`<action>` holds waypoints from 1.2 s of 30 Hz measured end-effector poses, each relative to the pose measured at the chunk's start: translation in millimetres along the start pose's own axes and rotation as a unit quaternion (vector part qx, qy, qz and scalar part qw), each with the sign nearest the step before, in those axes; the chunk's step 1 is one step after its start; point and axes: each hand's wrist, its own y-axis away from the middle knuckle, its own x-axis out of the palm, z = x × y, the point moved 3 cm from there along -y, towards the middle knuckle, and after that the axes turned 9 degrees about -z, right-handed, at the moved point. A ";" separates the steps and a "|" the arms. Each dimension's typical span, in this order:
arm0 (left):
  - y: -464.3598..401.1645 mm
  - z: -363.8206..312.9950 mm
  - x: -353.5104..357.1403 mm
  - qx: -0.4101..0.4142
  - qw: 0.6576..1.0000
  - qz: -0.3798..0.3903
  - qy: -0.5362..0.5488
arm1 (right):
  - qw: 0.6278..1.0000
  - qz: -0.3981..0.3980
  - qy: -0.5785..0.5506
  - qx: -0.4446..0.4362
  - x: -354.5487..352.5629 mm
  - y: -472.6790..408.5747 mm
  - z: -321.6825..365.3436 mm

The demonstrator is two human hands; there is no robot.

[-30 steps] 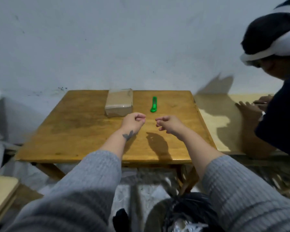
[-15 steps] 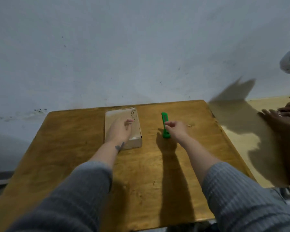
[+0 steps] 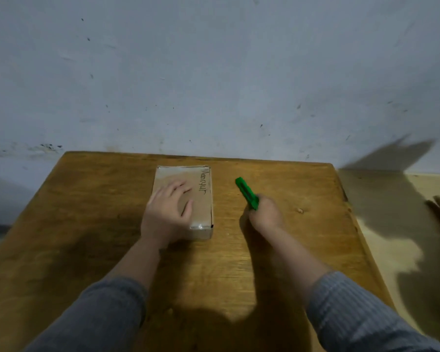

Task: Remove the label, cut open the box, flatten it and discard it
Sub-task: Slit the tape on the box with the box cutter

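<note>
Left hand [image 3: 167, 214] lies flat, fingers spread, on the box [image 3: 201, 199]; right hand [image 3: 266, 214], at 3 o'clock, grips the green cutter [image 3: 245, 191] over the worktop [image 3: 87, 224].

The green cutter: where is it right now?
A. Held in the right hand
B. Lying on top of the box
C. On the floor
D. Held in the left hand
A. The right hand is closed around the lower end of the green cutter, beside the box, while the left hand lies flat on the box top.
</note>
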 end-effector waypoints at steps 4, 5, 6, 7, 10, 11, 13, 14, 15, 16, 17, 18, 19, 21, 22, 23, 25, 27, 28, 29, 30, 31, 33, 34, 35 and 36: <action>-0.3 -1.3 -1.1 -0.012 1.000 0.002 0.014 | 0.990 0.115 -0.077 0.013 -11.1 -14.5 12.7; -1.1 -1.9 -2.4 -0.016 1.000 0.010 0.021 | 0.977 0.157 -0.140 0.031 -16.5 -14.8 18.9; -2.3 -2.6 -3.9 -0.020 0.999 0.020 0.027 | 0.963 0.190 -0.189 0.034 -23.8 -13.5 26.7; -3.5 -3.1 -5.8 -0.023 0.999 0.032 0.030 | 0.955 0.209 -0.211 0.021 -32.5 -12.0 36.0; -5.6 0.6 -10.5 -0.032 0.998 0.045 -0.030 | 0.937 0.249 -0.245 -0.024 -51.2 -11.2 61.6; -4.6 3.9 -10.6 -0.041 0.996 0.050 -0.062 | 0.933 0.261 -0.247 -0.037 -53.9 -9.7 71.2; 1.4 10.8 -6.7 -0.063 0.991 0.070 -0.100 | 0.936 0.251 -0.232 -0.079 -53.6 -8.6 87.9; 5.0 12.9 -4.5 -0.070 0.989 0.073 -0.106 | 0.941 0.235 -0.222 -0.103 -52.2 -7.1 95.6; 7.9 14.0 -3.0 -0.073 0.989 0.073 -0.108 | 0.946 0.213 -0.210 -0.127 -50.0 -7.0 102.2; 9.1 15.1 -1.1 -0.073 0.989 0.070 -0.108 | 0.951 0.189 -0.195 -0.149 -48.2 -6.5 107.6; 9.1 16.0 -0.1 -0.071 0.989 0.067 -0.107 | 0.955 0.165 -0.172 -0.179 -45.7 -6.8 112.1; 8.7 17.0 0.8 -0.071 0.990 0.066 -0.107 | 0.956 0.142 -0.147 -0.210 -43.3 -6.2 116.0; 8.4 17.5 1.3 -0.071 0.990 0.065 -0.107 | 0.955 0.120 -0.124 -0.240 -41.3 -5.3 120.0; 7.7 18.7 2.4 -0.071 0.990 0.063 -0.106 | 0.947 0.088 -0.099 -0.292 -38.8 -3.5 127.4; 7.9 19.3 3.0 -0.070 0.990 0.061 -0.106 | 0.943 0.084 -0.095 -0.309 -36.7 -3.0 131.1; 8.1 19.7 3.2 -0.069 0.990 0.059 -0.108 | 0.938 0.083 -0.092 -0.323 -34.2 -3.1 134.7; 8.7 19.8 3.4 -0.066 0.991 0.055 -0.106 | 0.932 0.079 -0.074 -0.345 -29.0 -5.7 140.7; 8.3 19.2 3.3 -0.067 0.991 0.056 -0.105 | 0.928 0.061 -0.047 -0.364 -25.6 -9.7 145.2; 7.9 19.1 3.3 -0.068 0.990 0.059 -0.106 | 0.926 0.050 -0.036 -0.373 -24.3 -11.8 146.7; 7.5 18.9 3.4 -0.070 0.990 0.062 -0.106 | 0.924 0.043 -0.026 -0.379 -23.3 -13.8 147.5; 7.2 18.6 3.3 -0.072 0.990 0.065 -0.106 | 0.923 0.038 -0.018 -0.383 -22.8 -15.7 147.8; 6.9 18.1 3.1 -0.074 0.989 0.067 -0.105 | 0.922 0.034 -0.008 -0.386 -22.4 -16.9 147.8; 6.7 17.5 2.3 -0.078 0.989 0.070 -0.102 | 0.918 0.027 0.011 -0.396 -21.5 -18.4 147.9; 6.9 17.1 2.1 -0.078 0.989 0.072 -0.101 | 0.915 0.023 0.020 -0.403 -21.2 -18.5 148.2; 7.2 16.7 1.7 -0.078 0.989 0.073 -0.101 | 0.912 0.019 0.032 -0.409 -21.1 -17.8 148.9; 7.6 16.2 1.2 -0.078 0.989 0.073 -0.101 | 0.907 0.013 0.048 -0.419 -21.0 -17.1 149.8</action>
